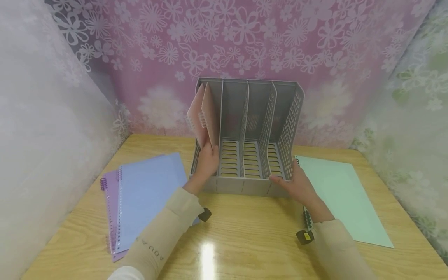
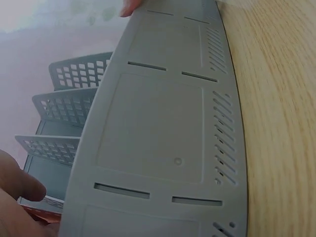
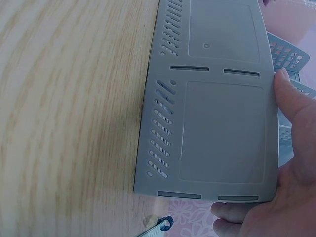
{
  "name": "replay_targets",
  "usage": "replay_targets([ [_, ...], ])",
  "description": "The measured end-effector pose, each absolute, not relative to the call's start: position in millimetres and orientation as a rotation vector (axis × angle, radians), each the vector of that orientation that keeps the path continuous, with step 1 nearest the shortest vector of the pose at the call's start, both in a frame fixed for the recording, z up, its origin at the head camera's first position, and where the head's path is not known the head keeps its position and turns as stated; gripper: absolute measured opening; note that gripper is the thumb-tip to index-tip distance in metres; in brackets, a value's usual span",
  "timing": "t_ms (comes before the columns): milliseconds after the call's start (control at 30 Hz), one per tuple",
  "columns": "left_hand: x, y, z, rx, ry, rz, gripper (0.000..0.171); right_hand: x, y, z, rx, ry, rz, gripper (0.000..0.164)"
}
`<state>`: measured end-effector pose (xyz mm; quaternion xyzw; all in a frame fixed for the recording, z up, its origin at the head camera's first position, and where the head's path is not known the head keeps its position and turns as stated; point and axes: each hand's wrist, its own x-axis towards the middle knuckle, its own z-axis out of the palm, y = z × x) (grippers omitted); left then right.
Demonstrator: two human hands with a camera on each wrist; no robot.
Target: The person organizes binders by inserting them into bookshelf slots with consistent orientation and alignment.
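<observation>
A grey four-compartment file organizer (image 1: 229, 184) stands on the table. In its leftmost compartment two pink spiral notebooks (image 1: 197, 112) lean upright, coils toward the front. My left hand (image 1: 206, 161) reaches over the front rim and pinches the lower front edge of the right-hand one. In the left wrist view, the thumb of the left hand (image 2: 17, 185) shows beside the organizer's front wall (image 2: 148, 128), a sliver of pink below it. My right hand (image 1: 297, 184) grips the organizer's front right corner. In the right wrist view, its thumb (image 3: 291, 94) lies over the rim, other fingers round the side.
Left of the organizer, a blue spiral notebook (image 1: 150, 194) lies over a purple one (image 1: 110, 210). A mint-green spiral notebook (image 1: 343, 194) lies on the right, partly under the right arm. Floral cloths (image 1: 245, 42) hang behind the table and at both sides.
</observation>
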<state>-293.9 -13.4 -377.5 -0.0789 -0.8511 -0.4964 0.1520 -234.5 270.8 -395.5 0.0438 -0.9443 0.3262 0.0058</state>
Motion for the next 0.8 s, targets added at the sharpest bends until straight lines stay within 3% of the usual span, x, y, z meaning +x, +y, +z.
replay_targets([
  [500,-270,-13,-364,-0.338,-2.35,-1.604,0.077,-235,270,-397,0.143,-2.945,1.014,0.109],
  [800,-254,-12,-359,-0.42,-2.26,-1.527,0.08,-237,271,-397,0.189,-2.924,0.999,0.106],
])
